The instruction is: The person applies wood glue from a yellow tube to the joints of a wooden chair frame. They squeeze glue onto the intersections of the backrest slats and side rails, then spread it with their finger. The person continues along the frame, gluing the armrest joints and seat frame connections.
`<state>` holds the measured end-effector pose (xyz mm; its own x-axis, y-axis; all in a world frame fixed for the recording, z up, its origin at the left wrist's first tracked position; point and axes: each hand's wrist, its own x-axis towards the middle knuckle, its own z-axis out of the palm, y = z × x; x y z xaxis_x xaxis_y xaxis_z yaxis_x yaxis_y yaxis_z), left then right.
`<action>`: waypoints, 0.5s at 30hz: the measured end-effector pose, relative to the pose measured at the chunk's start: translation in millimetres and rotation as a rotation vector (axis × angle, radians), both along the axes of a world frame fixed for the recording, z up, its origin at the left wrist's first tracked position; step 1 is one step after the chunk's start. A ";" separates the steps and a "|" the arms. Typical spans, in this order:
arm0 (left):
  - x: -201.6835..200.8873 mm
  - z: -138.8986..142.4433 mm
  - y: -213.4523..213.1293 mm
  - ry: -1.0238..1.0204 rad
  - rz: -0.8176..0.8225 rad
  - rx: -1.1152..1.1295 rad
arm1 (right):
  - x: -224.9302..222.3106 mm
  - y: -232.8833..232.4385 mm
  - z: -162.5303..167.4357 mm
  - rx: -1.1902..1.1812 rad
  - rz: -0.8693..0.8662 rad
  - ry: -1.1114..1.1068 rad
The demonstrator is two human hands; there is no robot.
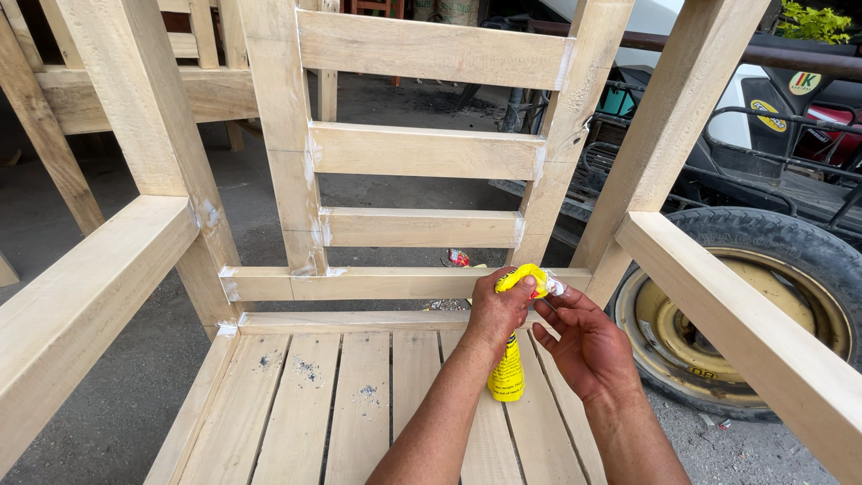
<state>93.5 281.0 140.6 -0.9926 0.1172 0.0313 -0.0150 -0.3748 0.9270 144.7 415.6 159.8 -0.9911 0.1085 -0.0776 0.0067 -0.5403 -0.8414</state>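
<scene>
Left hand (496, 310) clenched round yellow bottle (508, 368) top, above chair seat (359, 404). Right hand (585, 346) open, fingertips (549, 304) at cap. Backrest slats (417, 227) behind, armrest (763, 341) right, tyre (790, 242) beyond it.

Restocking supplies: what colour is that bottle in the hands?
Yellow bottle, clearest in the head view.

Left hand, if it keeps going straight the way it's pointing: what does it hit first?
Likely the chair's lower back rail, just beyond the left hand gripping the yellow bottle. Depth is unclear; it might pass above.
</scene>
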 end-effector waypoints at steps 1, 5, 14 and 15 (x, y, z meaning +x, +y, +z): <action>-1.5 -0.8 1.0 -0.010 0.016 -0.017 | -0.6 1.5 -1.7 0.000 -0.001 0.002; -9.4 -7.1 1.8 0.016 0.040 -0.104 | -6.2 11.2 -9.5 0.044 0.006 0.023; -17.4 -1.8 -4.9 0.026 0.037 -0.025 | -34.2 54.7 14.7 1.028 -0.249 0.009; -15.9 -3.4 -5.3 0.034 0.032 -0.029 | -33.5 55.8 14.7 1.144 -0.244 0.005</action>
